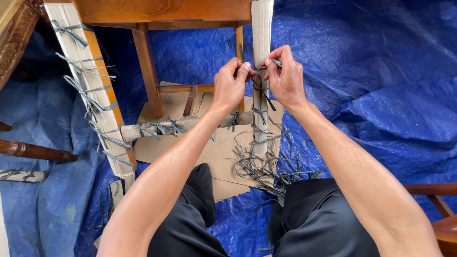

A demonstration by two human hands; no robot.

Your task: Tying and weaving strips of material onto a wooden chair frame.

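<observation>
Cardboard sheet (200, 147) on tarp (381, 71), under chair (162, 12).

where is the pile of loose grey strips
In the head view, the grey strips lie on the cardboard sheet, at the wrapped chair leg's foot.

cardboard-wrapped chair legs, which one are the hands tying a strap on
The upright wrapped leg at top centre-right. Both the left hand and right hand pinch a grey strap against it; the slanted wrapped leg at left is untouched.

- Open room to the right, over the blue tarp (381, 95).
- Blocked straight ahead by the cardboard-wrapped leg (261, 28) and the wooden rail (162, 12).
- Cluttered below with loose grey strips (266, 169) on flat cardboard (209, 147).
- Narrow gap left, beside the second wrapped leg (90, 90).
</observation>
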